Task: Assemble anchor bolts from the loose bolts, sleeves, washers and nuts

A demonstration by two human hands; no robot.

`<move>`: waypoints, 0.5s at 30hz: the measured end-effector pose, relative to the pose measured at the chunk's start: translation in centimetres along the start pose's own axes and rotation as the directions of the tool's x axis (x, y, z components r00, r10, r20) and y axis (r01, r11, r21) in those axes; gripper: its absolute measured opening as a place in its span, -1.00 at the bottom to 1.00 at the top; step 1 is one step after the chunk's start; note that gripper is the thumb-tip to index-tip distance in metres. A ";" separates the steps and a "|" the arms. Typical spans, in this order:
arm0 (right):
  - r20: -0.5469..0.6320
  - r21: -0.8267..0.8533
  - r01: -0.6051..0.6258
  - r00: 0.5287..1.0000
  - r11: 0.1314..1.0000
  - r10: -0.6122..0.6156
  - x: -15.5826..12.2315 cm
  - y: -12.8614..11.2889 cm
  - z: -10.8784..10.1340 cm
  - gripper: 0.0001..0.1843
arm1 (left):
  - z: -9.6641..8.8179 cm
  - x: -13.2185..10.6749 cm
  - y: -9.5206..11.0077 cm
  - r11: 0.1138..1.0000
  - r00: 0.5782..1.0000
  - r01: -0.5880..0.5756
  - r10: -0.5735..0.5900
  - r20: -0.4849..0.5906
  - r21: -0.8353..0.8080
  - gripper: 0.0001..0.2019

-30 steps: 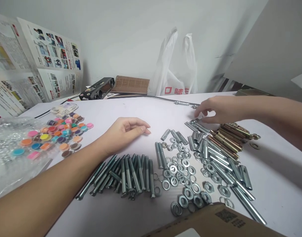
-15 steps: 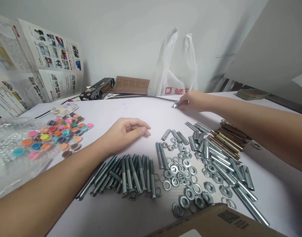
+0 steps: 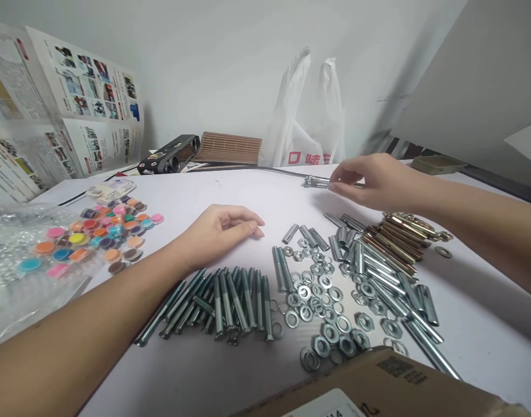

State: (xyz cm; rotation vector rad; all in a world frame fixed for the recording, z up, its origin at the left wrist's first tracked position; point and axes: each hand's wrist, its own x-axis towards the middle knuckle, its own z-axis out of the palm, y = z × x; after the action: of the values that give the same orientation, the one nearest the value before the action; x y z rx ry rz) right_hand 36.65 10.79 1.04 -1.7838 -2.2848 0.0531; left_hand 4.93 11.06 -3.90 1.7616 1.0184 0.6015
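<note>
My left hand (image 3: 224, 233) rests on the white table, fingers loosely bent and apart, holding nothing. Just in front of that wrist lies a pile of long silver bolts (image 3: 231, 301) with flared heads. At the back, my right hand (image 3: 363, 179) hovers at a small bundle of silver anchor bolts (image 3: 315, 182). Its thumb and fingers are parted, and the bundle lies on the table, its right end partly hidden behind the fingers. Between the hands and nearer to me are loose washers (image 3: 306, 292), hex nuts (image 3: 330, 332) and metal sleeves (image 3: 320, 241).
Brass-coloured bolts (image 3: 391, 243) lie under the right forearm. Small colourful capped pots (image 3: 104, 231) and clear bubble wrap (image 3: 13, 260) are on the left. A cardboard box (image 3: 378, 385) covers the front edge. Behind stand a white plastic bag (image 3: 291, 133) and printed sheets (image 3: 100, 104).
My right hand has drawn back to the right and its fingers have parted, uncovering the silver anchor bolts at the back. My left hand has stayed put. The view has shifted slightly.
</note>
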 end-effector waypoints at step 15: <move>0.092 -0.102 -0.108 0.989 0.989 0.118 -0.5 -2.0 0.9 -0.63 | 0.0 -0.1 0.6 0.997 1.000 0.030 -0.030 0.007 0.071 -0.73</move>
State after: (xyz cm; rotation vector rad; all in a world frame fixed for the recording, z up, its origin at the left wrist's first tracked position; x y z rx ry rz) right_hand 34.69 9.92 0.41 -2.0013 -2.2860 0.0514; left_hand 5.11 10.82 -3.33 1.8064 1.0704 0.5445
